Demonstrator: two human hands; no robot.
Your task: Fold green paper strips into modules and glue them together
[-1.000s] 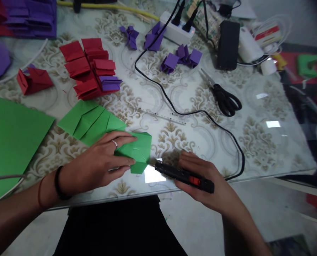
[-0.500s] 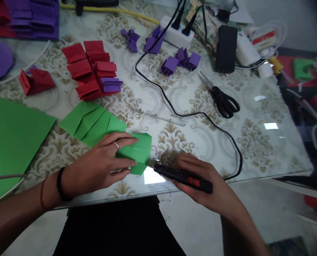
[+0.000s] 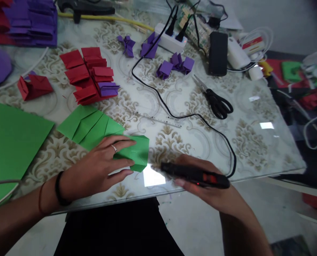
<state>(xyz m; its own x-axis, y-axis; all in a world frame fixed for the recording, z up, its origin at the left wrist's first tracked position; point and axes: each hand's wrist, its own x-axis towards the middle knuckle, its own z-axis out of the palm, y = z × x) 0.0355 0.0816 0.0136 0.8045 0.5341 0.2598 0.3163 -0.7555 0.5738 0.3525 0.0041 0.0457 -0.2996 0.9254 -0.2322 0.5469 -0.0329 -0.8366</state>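
Observation:
My left hand lies flat with fingers stretched over a folded green paper piece near the table's front edge, pressing it down. A ring shows on one finger. My right hand is closed round a black glue gun with a red light on its side. The gun's tip points left and sits a little apart from the green piece's right corner. Its black cord runs back across the table to a white power strip.
More green folded pieces and a green sheet lie at left. Red folded pieces, purple folded pieces, black scissors, a clear ruler and a black box are farther back. The glass table edge runs close on the right.
My right hand has drawn the glue gun to the right, away from the green piece's corner. My left hand stays pressed on the piece.

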